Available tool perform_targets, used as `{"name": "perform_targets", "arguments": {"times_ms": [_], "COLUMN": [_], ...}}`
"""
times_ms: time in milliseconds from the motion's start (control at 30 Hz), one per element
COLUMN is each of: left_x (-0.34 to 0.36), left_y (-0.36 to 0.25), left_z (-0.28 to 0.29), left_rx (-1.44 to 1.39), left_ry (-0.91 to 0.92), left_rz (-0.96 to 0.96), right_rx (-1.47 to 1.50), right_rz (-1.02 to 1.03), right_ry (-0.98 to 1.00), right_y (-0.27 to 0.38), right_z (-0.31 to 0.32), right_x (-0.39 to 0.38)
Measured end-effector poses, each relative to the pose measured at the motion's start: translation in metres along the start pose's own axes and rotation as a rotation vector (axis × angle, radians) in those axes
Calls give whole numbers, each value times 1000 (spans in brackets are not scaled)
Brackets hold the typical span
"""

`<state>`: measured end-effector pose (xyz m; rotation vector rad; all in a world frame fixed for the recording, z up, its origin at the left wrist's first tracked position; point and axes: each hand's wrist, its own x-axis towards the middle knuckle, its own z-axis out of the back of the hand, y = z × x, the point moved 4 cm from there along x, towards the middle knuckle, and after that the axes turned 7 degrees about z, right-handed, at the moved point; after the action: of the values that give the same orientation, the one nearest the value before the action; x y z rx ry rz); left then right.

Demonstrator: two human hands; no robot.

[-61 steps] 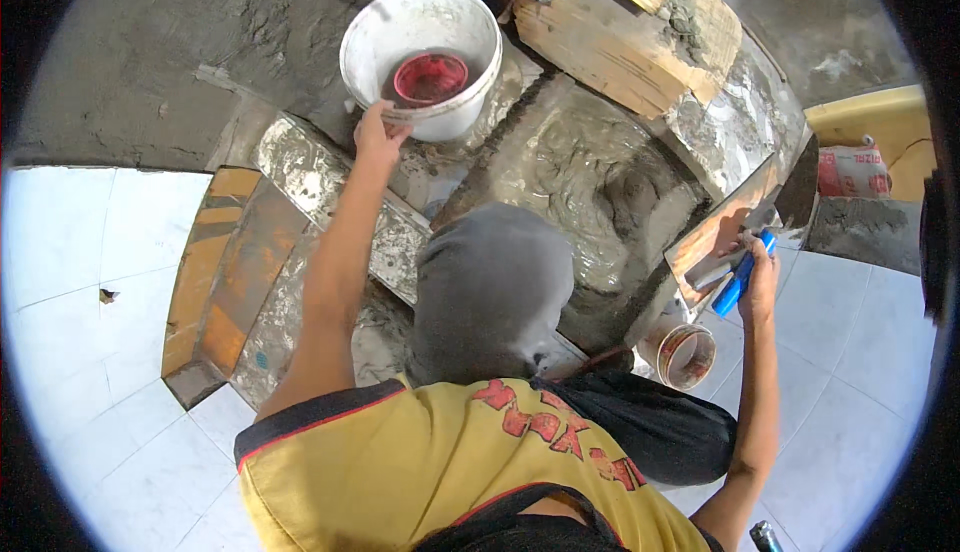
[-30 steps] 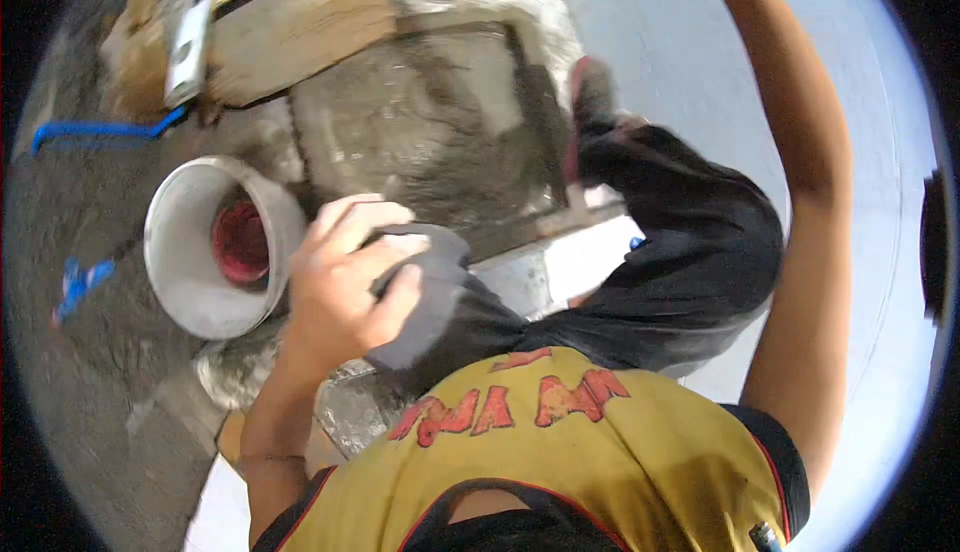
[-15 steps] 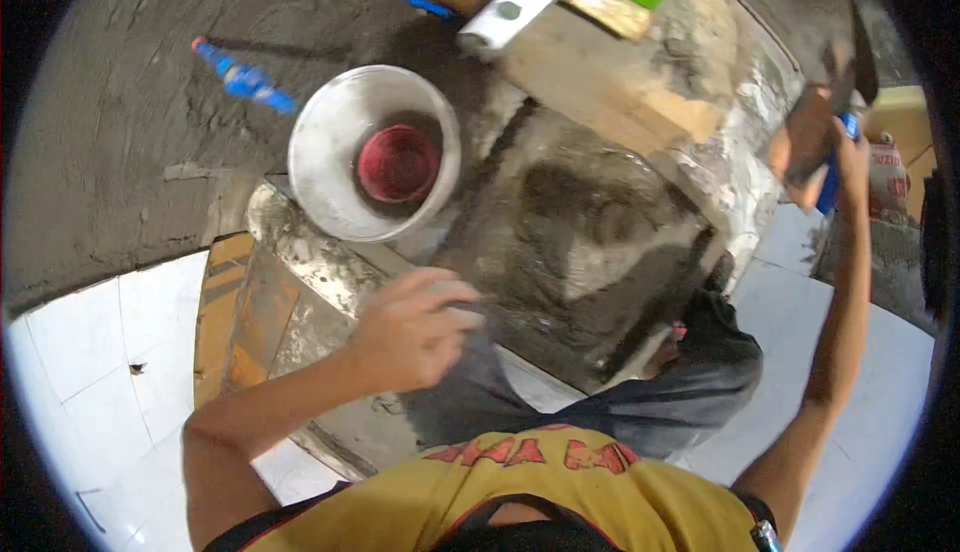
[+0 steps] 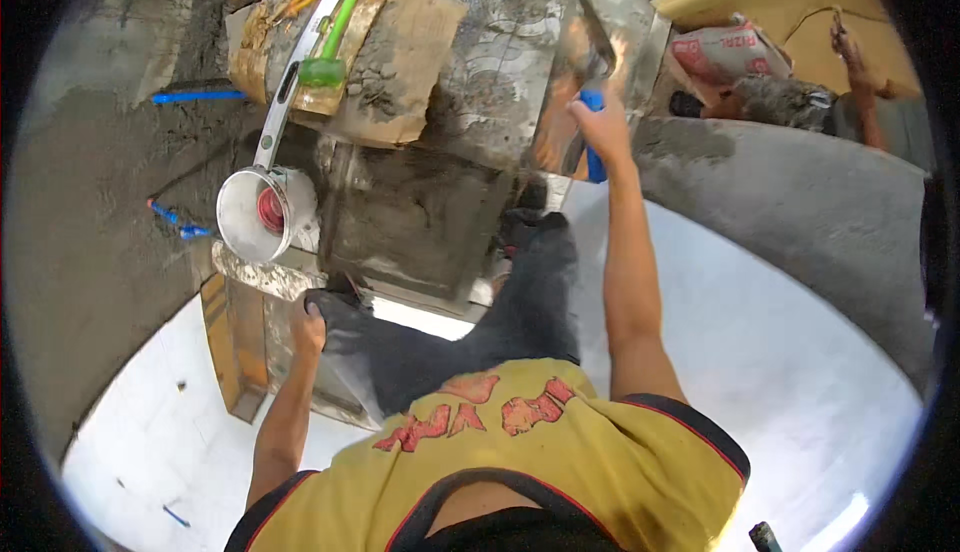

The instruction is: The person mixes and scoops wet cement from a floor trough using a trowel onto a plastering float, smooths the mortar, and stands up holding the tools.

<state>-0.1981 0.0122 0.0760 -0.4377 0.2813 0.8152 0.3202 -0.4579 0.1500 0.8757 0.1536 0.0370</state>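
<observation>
My right hand (image 4: 605,132) is closed round the blue handle of a flat rectangular plastering trowel (image 4: 562,117). A pointed trowel (image 4: 592,27) juts out from the same grip, blade away from me. My left hand (image 4: 308,324) rests at my bent left knee, its fingers mostly hidden. In front of me lies a shallow square recess (image 4: 415,217) of smoothed wet mortar. To its left, a white bucket (image 4: 232,217) stands tilted in view with a red round container (image 4: 270,210) inside.
Cardboard (image 4: 400,102) with mortar crumbs holds a green-handled tool (image 4: 322,72). A long spirit level (image 4: 290,82) lies beside it. Blue tools (image 4: 180,220) sit on grey mortar at left. At right are a printed bag (image 4: 730,52) and another person's arm (image 4: 860,82).
The view has swung right and tilted. My left hand has gone from in front of me down to my knee. My right hand still grips both trowels, now nearer the recess.
</observation>
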Motion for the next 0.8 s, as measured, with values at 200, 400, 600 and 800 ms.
{"name": "perform_targets", "arguments": {"times_ms": [200,400,600,800], "left_x": [-208,-367,-279,-77], "left_y": [-47,-33,-117,-208], "left_z": [34,-15,-21,-53], "left_rx": [-649,358,80,378], "left_ry": [487,732,608,422], "left_rz": [626,354,495,137], "right_rx": [251,25,13,-300], "right_rz": [-42,821,334,470], "right_ry": [292,-40,421,677], "right_y": [42,127,200,263], "right_z": [104,105,127,116], "right_x": [64,175,218,300]}}
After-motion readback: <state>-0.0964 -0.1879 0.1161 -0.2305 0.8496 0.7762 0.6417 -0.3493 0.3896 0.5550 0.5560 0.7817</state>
